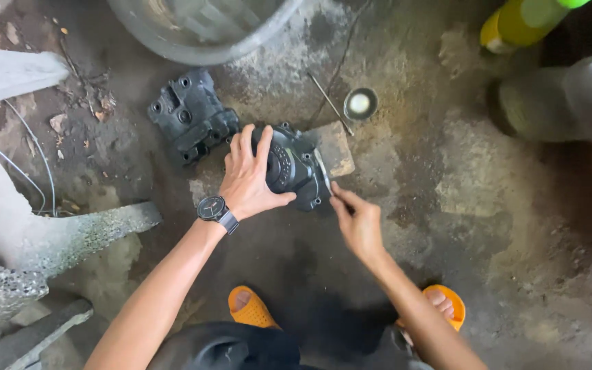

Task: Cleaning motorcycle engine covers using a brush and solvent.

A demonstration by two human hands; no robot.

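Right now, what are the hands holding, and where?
Left hand grips the dark engine cover over its top; right hand pinches a thin tool by its lower end.

There was only one camera, worn on the person's head. It looked almost straight down at the dirty concrete floor (pixel 501 226). It sat close, about an arm's reach above the middle of the frame. The person's own arms came up from the bottom edge, with orange sandals (pixel 249 308) below.
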